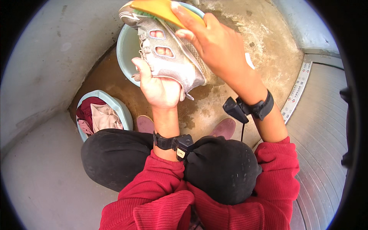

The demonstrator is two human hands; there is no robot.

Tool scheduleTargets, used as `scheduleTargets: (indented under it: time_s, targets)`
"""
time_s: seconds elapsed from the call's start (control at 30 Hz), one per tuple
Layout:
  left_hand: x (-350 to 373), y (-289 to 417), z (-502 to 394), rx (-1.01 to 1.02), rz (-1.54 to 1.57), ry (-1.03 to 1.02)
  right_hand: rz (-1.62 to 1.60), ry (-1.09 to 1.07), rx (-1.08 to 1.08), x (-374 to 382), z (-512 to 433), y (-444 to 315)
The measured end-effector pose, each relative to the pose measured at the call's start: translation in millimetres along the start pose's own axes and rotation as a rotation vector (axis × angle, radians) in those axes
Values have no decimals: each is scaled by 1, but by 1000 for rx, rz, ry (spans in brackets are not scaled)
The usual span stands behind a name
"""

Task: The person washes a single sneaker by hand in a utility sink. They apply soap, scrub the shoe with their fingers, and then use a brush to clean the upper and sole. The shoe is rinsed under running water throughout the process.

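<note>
My left hand (pixel 161 89) holds up a grey-and-white sneaker (pixel 178 66), its fingers inside the shoe and showing through two openings in the upper. The thumb stays outside, near the laces. In my right hand (pixel 221 46) is a yellow scrubbing brush (pixel 161 10), its green bristles against the side of the shoe near the toe. Beneath the shoe stands a light blue basin (pixel 123 54), largely covered by the shoe and hands. What I can see inside the basin looks like cloudy liquid.
A pale blue bucket (pixel 126 115) with dark red and beige cloth (pixel 105 115) stands at the left by the wall (pixel 57 57). My pink shoes (pixel 225 128) rest on the partly wet concrete floor (pixel 258 28). To the right is a ribbed metal panel (pixel 322 115).
</note>
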State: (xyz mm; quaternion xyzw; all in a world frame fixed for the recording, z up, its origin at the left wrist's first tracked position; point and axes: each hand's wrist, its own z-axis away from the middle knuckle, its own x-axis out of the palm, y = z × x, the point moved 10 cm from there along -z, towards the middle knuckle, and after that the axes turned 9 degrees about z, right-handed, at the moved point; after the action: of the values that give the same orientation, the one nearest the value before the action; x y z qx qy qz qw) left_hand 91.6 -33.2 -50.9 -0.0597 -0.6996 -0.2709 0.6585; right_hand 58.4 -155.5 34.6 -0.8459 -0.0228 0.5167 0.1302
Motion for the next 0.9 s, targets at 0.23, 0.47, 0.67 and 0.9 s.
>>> scheduleTargets:
  time_s: [0.23,0.47,0.67,0.9]
  targets:
    - [-3,2,0,1,6,2,-42,-28,10,11,55,-1]
    - [-4,4,-1,16,101,-13,-30,-129,25,1,70,4]
    - [6,1,2,31,-53,-2,21,-14,30,-4,45,8]
    - [14,-14,7,-34,-27,-105,68,56,60,-15,-20,14]
